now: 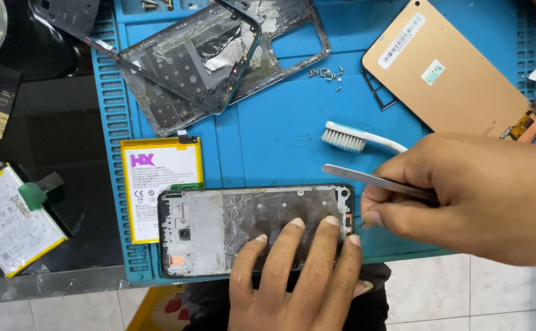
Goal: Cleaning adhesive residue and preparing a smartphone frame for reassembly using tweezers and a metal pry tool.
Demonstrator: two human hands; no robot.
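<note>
From the head camera, the work in hand is a stripped phone frame (255, 230), lying flat near the front edge of the blue repair mat (268, 132) on the surface. The left hand (298, 279) lies spread on it, fingertips pressing the foil-covered middle plate toward its right end; the hand is flat and grips nothing. The right hand (464, 199) is pinched shut on a pair of metal tweezers (375, 181), whose blunt end sticks out to the left, while the fine tips point down just beside the frame's right end, close to a small copper-coloured part there.

Much of the strip-down appears done. The frame holds no battery and no board, only the small camera module at its left end. A yellow-edged battery (162, 184) lies just beside the frame on the mat, and a second battery (7, 220) lies well apart on the dark surface to the left. Two more shells, a back cover (191, 58) and another frame (280, 43), lie stacked at the top of the mat, with loose screws (328, 75) near them. A gold-backed display panel (445, 73) rests at the upper right, and a white brush (357, 140) lies between it and the frame.

What seems left is fine work at the frame's right end; whether the tweezers' tips hold anything is too small to tell.
</note>
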